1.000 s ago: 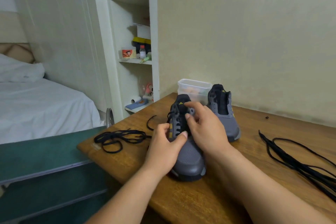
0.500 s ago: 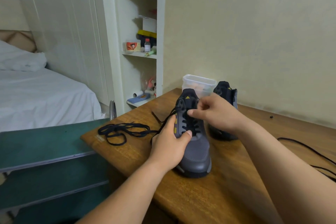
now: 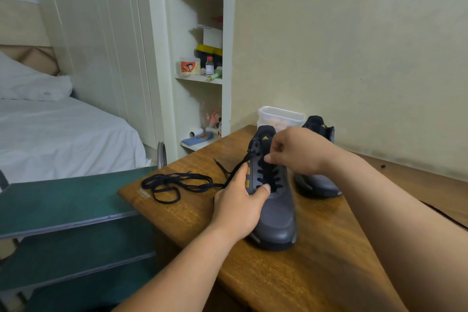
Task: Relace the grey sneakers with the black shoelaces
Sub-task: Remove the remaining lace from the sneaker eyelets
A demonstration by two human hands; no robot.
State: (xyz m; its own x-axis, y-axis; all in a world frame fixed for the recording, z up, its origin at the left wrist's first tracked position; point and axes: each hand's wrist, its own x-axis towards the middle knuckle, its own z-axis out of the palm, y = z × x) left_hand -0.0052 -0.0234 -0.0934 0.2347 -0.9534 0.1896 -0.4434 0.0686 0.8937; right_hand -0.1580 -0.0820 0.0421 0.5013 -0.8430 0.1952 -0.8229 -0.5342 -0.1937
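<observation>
Grey near sneaker (image 3: pixel 276 213) stood toe toward me on the wooden table (image 3: pixel 304 273). In the head view, the left hand (image 3: pixel 238 208) gripped its side to steady it. The right hand (image 3: pixel 296 152) pinched the black shoelace (image 3: pixel 182 180) at the upper eyelets, slack trailing left. The second sneaker (image 3: pixel 319 182) waited behind, beside a plastic tub (image 3: pixel 281 116); bed (image 3: pixel 63 134) and shelves (image 3: pixel 200 78) lay beyond.

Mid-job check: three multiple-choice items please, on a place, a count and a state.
1. The clear plastic container stands: A) behind the laced grey sneaker; B) on the bed; C) on a shelf.
2. Grey sneakers on the brown wooden table: A) one; B) two; C) three.
3. The left hand has its grip: A) on nothing; B) round the laced sneaker; C) round the container.
1A, seen beyond its tongue; 2B, the second sneaker stands behind the right hand; 3B, thumb on the black shoelace.
</observation>
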